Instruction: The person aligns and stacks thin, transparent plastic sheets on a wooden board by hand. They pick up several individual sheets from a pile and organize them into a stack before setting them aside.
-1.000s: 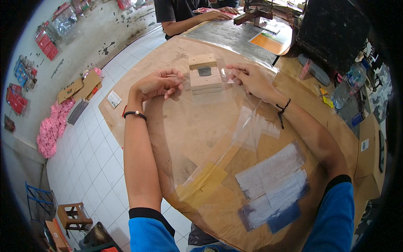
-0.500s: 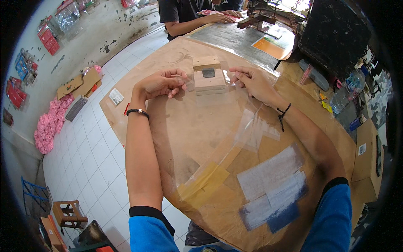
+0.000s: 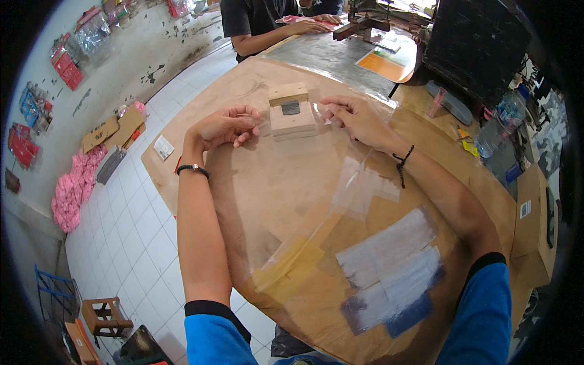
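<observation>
A small wooden block jig (image 3: 293,125) with a dark grey metal piece (image 3: 291,108) set in its middle sits on the brown-covered table. Thin clear plastic film (image 3: 263,121) shows around the block and is hard to see. To its left my left hand (image 3: 228,126) is closed in a pinch, fingers curled, at the film's edge. On the other side my right hand (image 3: 353,118) pinches thumb to forefinger, with a glint of the film by the fingertips. Both hands are apart from the wood.
Clear plastic pieces (image 3: 365,185), a yellow translucent sheet (image 3: 289,267) and blue-tinted plastic sheets (image 3: 389,274) lie on the table (image 3: 243,201). A co-worker's hand (image 3: 310,27) rests at the far table near a press machine (image 3: 362,27). At right stand a bottle (image 3: 508,115) and a cardboard box (image 3: 532,225).
The view has shifted slightly, so the block and both hands appear a little further left. Both hands keep their pinched pose beside the block.
</observation>
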`<state>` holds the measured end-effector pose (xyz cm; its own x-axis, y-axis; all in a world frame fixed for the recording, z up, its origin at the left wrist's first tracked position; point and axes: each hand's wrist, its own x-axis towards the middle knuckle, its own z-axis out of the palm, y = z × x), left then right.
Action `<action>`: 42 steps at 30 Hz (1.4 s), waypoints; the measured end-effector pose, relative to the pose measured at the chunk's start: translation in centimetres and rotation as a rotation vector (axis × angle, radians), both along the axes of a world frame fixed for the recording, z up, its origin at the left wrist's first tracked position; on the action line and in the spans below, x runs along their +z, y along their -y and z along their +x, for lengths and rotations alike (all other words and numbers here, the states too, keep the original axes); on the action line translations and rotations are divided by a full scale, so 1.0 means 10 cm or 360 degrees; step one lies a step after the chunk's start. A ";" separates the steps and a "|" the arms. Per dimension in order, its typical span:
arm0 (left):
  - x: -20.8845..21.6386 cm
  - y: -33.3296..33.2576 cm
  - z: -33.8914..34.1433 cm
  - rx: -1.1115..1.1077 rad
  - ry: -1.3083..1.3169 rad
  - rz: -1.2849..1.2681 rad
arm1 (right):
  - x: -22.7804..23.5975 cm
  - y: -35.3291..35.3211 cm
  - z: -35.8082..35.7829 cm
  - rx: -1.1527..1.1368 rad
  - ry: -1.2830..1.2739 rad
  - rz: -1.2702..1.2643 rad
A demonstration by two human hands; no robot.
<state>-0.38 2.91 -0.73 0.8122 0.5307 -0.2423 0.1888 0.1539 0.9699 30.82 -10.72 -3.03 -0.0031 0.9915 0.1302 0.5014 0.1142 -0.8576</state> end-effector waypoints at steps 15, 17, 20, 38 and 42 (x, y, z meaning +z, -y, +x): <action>-0.04 0.03 0.04 0.0617 0.0047 0.0144 | -0.04 0.13 0.13 -0.0228 -0.0007 0.0313; -0.07 -0.01 0.08 0.0802 0.0138 0.0319 | -0.06 0.15 0.24 -0.0295 -0.0095 0.0322; -0.19 -0.16 0.02 0.1155 0.0210 0.0778 | -0.10 0.24 0.27 -0.0422 -0.0203 0.0392; -0.15 2.18 1.76 -0.0498 -0.0291 0.2420 | -0.01 3.09 1.32 -0.0936 0.0107 0.0102; -0.22 2.06 1.76 -0.0721 -0.0046 0.2262 | 0.08 3.15 1.73 -0.1350 0.0088 0.0322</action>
